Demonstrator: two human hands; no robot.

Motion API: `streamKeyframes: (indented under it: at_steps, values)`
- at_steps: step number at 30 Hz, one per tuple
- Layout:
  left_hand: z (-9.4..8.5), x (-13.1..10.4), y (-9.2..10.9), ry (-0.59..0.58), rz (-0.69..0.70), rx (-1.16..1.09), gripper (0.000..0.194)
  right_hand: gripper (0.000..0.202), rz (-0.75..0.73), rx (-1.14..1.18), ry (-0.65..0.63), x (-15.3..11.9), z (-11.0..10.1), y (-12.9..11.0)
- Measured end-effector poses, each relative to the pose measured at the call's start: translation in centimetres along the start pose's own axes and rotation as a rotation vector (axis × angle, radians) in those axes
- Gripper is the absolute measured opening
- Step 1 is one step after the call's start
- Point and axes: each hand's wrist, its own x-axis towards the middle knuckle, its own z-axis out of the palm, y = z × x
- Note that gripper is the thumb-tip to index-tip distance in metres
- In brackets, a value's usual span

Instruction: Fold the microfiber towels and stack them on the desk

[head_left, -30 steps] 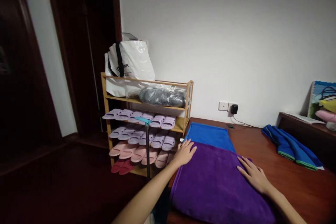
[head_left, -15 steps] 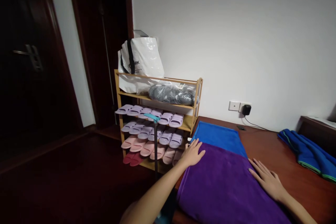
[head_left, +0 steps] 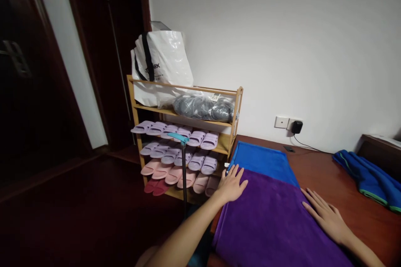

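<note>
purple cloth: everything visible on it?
The purple cloth looks soft and plush, lying flat on the brown table. A line along its left edge could be a hem or fold. Its far edge borders the flat blue cloth; any overlap is unclear. The left hand rests on its far left corner, the right hand at its right edge. Its near end runs out of frame.

A wooden rack (head_left: 223, 143) is positioned against a pale wall (head_left: 266, 50), between a dark door (head_left: 97, 29) and a reddish-brown table (head_left: 319, 171).

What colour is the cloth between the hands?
The cloth is purple, seen best in the head view.
</note>
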Motion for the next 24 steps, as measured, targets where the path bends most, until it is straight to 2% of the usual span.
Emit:
streamKeyframes:
  at_steps: [5, 10, 14, 17, 21, 24]
  values:
    - [-0.7, -0.9, 0.4, -0.012, 0.013, 0.02, 0.061, 0.066, 0.005, -0.018, 0.017, -1.3, -0.7, -1.0]
    - [-2.6, -4.1, 1.4, -0.035, 0.037, 0.051, 0.06, 0.062, 0.012, 0.015, 0.018, -5.1, -0.7, -1.9]
    - [-4.1, -5.7, 1.9, 0.037, 0.115, 0.076, 0.051, 0.059, 0.023, 0.109, -0.018, -7.7, -1.2, -1.9]
    - [-4.6, -4.7, 1.2, 0.102, 0.14, 0.067, 0.037, 0.061, 0.093, 0.191, 0.046, -7.8, -1.8, -0.4]
    - [-4.9, -2.0, -0.9, -0.062, 0.094, -0.117, 0.02, 0.064, 0.172, 0.265, 0.128, -6.7, -2.2, 2.2]
    - [-5.4, -1.1, -2.3, -0.102, 0.076, -0.173, 0.016, 0.064, 0.203, 0.451, 0.189, -7.0, -2.9, 2.2]
